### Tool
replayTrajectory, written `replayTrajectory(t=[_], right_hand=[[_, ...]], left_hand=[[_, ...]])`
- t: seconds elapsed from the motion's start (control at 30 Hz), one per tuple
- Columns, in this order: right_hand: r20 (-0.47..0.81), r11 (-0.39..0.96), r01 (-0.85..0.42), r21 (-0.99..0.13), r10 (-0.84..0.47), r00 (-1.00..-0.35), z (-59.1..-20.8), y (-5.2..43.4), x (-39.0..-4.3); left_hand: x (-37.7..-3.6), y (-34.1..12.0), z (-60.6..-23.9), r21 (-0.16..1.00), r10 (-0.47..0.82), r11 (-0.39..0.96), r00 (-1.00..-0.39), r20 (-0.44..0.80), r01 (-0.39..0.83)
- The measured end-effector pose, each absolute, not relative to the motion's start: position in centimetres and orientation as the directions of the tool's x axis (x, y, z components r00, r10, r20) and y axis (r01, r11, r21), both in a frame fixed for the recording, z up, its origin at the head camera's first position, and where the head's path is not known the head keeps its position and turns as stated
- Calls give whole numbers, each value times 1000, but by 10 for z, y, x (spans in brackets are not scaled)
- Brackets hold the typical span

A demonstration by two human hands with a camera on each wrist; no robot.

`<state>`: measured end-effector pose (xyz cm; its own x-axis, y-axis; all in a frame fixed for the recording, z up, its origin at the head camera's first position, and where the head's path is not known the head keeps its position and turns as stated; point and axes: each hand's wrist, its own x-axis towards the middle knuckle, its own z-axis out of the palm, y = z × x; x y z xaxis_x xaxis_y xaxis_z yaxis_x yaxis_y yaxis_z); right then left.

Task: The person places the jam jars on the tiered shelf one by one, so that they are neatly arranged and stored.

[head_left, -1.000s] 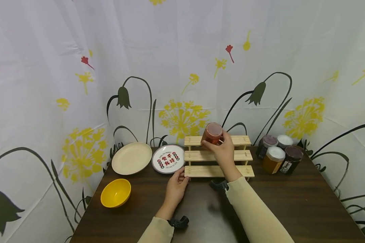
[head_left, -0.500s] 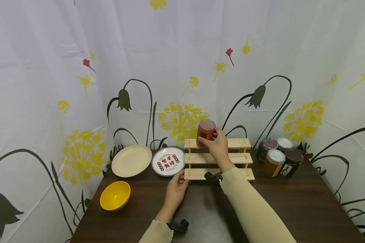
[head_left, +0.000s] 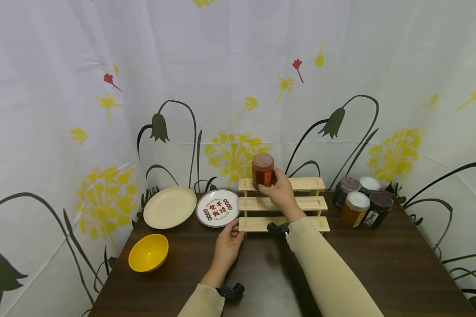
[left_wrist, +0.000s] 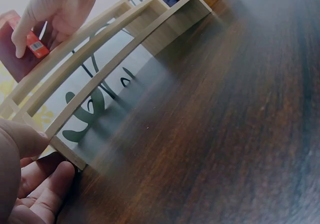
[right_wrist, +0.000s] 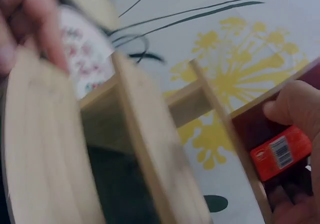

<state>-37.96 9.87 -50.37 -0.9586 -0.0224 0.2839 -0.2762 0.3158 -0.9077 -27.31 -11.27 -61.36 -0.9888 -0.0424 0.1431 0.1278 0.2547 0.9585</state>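
My right hand (head_left: 281,191) grips a reddish jar (head_left: 263,167) from its right side, thumb in front. The jar stands upright at the left end of the top tier of a three-tier wooden rack (head_left: 311,203). In the right wrist view its red label (right_wrist: 280,154) with a barcode shows close to the top board. My left hand (head_left: 227,246) pinches the rack's front left corner. The left wrist view shows that thumb at the lowest board and the curled fingers around its end (left_wrist: 67,151).
Left of the rack lean a white plate (head_left: 218,208) with red characters and a cream plate (head_left: 169,207). A yellow bowl (head_left: 148,253) sits nearer the front. Several jars, among them an amber one (head_left: 355,209), cluster right of the rack. A patterned curtain (head_left: 230,88) hangs behind.
The right hand has carried the jar left along the top tier and turned it from tilted to upright. The left hand has stayed at the rack's corner.
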Motion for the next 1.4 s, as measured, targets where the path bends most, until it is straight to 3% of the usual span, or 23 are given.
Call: replayTrajectory(t=[0.7, 0.9, 1.4], right_hand=[[286, 314, -264, -912, 28, -958, -510, 98, -386], [263, 256, -250, -934, 16, -965, -512, 98, -384], [406, 309, -372, -875, 50, -913, -524, 95, -372]], left_hand=[[-275, -115, -613, 961, -30, 244, -989, 142, 131], [-273, -114, -613, 966, -32, 232, -991, 128, 118], [-272, -115, -613, 960, -27, 245, -989, 143, 132]])
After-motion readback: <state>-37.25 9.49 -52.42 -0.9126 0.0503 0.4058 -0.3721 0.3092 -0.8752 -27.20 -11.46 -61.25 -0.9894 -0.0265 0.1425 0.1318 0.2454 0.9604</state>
